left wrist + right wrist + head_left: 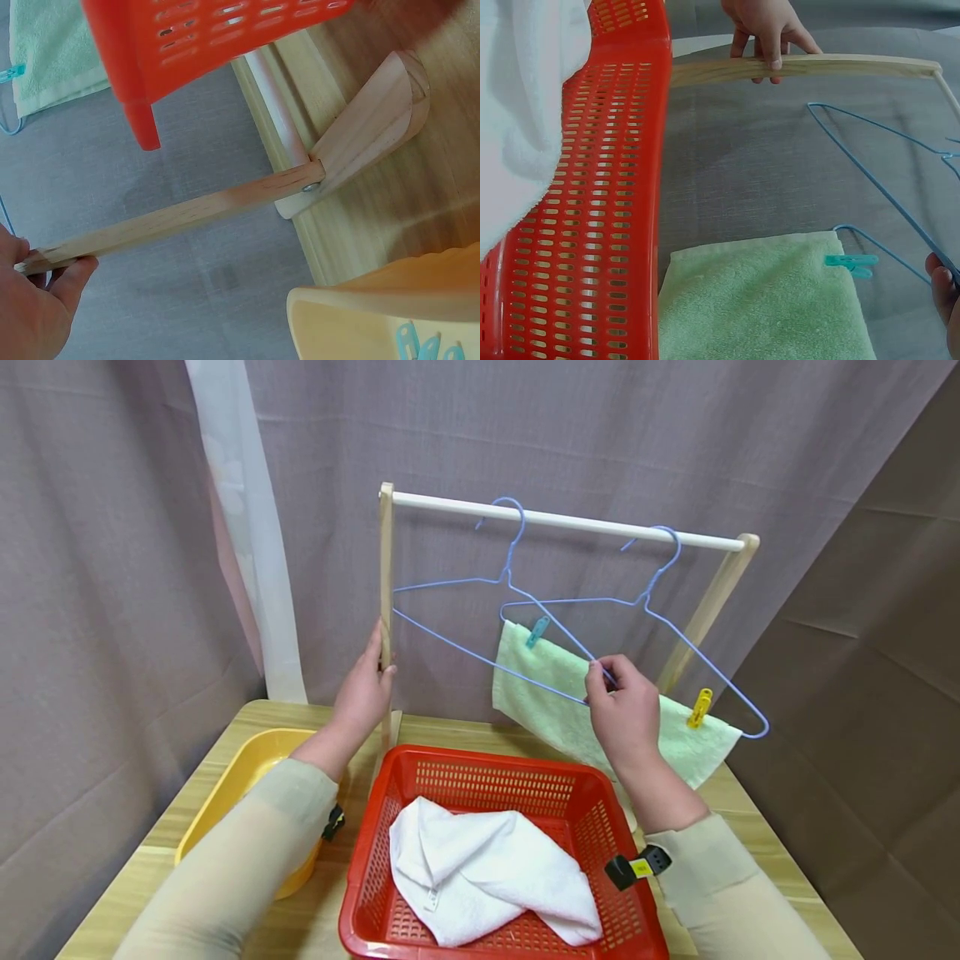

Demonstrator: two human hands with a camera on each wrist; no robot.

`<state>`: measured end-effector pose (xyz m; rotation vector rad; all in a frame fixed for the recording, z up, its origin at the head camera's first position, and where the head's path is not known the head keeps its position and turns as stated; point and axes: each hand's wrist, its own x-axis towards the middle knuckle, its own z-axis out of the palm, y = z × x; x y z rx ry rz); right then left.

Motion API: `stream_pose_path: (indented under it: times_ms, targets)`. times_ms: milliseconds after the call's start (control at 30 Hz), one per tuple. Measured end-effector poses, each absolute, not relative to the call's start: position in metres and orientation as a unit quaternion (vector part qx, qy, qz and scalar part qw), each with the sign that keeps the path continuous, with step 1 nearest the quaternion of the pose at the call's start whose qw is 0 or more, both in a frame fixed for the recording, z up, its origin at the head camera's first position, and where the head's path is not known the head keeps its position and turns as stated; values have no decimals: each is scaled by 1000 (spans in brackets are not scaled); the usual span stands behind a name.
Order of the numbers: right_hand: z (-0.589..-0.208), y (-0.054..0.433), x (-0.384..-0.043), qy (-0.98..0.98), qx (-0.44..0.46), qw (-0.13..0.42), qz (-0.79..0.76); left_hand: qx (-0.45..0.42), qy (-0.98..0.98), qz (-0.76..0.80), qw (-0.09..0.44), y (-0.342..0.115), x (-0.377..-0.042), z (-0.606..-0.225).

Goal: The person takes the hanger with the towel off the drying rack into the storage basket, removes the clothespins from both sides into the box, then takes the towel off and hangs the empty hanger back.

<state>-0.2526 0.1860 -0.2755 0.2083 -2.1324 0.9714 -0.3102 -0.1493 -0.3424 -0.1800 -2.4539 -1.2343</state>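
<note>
Beyond red basket's far left corner: gripping wooden post in left hand, fingers one side, thumb the other. Above basket's far rim: front hanger, hooked on rod, long axis slanting down rightward. Inside basket: crumpled white towel. Above basket's far right corner: pinching hanger's lower right end in right hand, rest of wire stretching leftward from fingers. Beyond that corner: green towel, pegged.

Triangular blue wire hanger, hooked over the white crossbar of a pale wooden garment rack. The rack stands upright on the wood-grain surface, the hanger nearest its left post.
</note>
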Motion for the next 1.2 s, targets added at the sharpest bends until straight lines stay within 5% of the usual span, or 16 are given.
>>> stream_pose_path:
  times_ms: [1200]
  targets:
    - [-280,198,-254,-844,76,408,339,-59,-879,-428,200,-149,-310,-341]
